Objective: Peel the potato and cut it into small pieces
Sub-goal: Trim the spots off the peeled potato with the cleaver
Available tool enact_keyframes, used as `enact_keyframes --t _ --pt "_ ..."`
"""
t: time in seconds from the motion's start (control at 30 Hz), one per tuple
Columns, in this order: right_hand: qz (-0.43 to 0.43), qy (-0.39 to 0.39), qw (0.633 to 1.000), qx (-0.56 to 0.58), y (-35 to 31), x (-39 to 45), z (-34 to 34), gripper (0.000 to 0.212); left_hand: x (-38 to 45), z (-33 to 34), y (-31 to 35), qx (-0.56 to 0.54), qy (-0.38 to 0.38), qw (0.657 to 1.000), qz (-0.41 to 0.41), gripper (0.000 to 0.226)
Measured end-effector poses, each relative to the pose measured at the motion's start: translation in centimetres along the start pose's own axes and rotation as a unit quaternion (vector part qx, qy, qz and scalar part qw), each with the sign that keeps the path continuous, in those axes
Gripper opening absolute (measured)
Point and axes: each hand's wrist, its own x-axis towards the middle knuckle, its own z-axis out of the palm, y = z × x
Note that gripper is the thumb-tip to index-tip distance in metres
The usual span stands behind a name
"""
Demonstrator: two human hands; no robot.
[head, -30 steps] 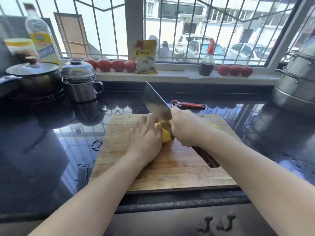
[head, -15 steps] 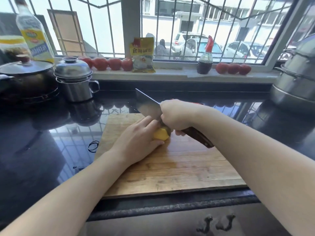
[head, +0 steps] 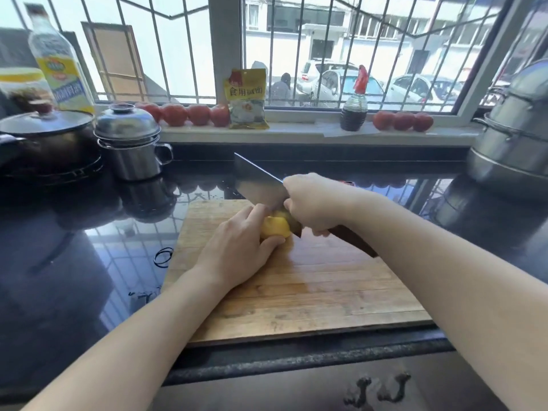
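Note:
A peeled yellow potato (head: 275, 226) lies on the wooden cutting board (head: 311, 292) near its far edge. My left hand (head: 237, 247) grips the potato from the left, fingers curled over it and thumb under its front. My right hand (head: 314, 203) grips the dark wooden handle of a broad cleaver (head: 258, 185). The blade slants from upper left down onto the potato's right side. Part of the potato is hidden under my left hand.
Black glossy counter (head: 74, 262) surrounds the board. A lidded steel mug (head: 130, 143) and a dark pot (head: 44, 140) stand at the far left, a large steel steamer (head: 516, 132) at the far right. Tomatoes (head: 189, 114), a yellow packet (head: 246, 99) and bottles line the sill.
The view has shifted slightly. The cleaver handle has lifted off the board and the blade now rests on the potato's right side. My left hand still holds the potato.

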Motion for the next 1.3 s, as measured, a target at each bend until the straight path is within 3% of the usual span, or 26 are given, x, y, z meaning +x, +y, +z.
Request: enact_keyframes --t 0.1,0.27,0.5,0.67,1.0,1.3 --pt "-0.008 -0.045 0.999 -0.003 -0.8 1.7 -2.0 0.021 0.2 0.1 -0.1 -0.002 0.005 1.0 -0.012 0.038" --pt "-0.015 -0.097 0.995 -0.024 -2.0 3.4 -3.4 0.021 0.2 0.1 -0.1 0.025 -0.025 0.999 -0.012 0.056" --pt "-0.008 -0.058 0.998 0.013 -0.8 2.6 -2.8 0.023 0.3 0.2 0.3 0.011 -0.001 0.999 -0.037 0.035" --pt "-0.004 -0.051 0.998 0.029 -0.7 1.8 -3.3 0.024 0.0 0.1 -0.1 0.015 0.001 1.0 -0.026 0.041" --pt "-0.01 -0.014 0.999 0.033 -2.7 2.2 -2.3 0.025 0.9 -0.6 -0.4 -0.061 -0.02 0.987 -0.146 0.048" --pt "-0.021 0.046 0.999 0.007 -2.9 2.0 -0.7 0.009 1.7 -0.2 -1.3 -0.047 -0.047 0.979 -0.192 0.033"
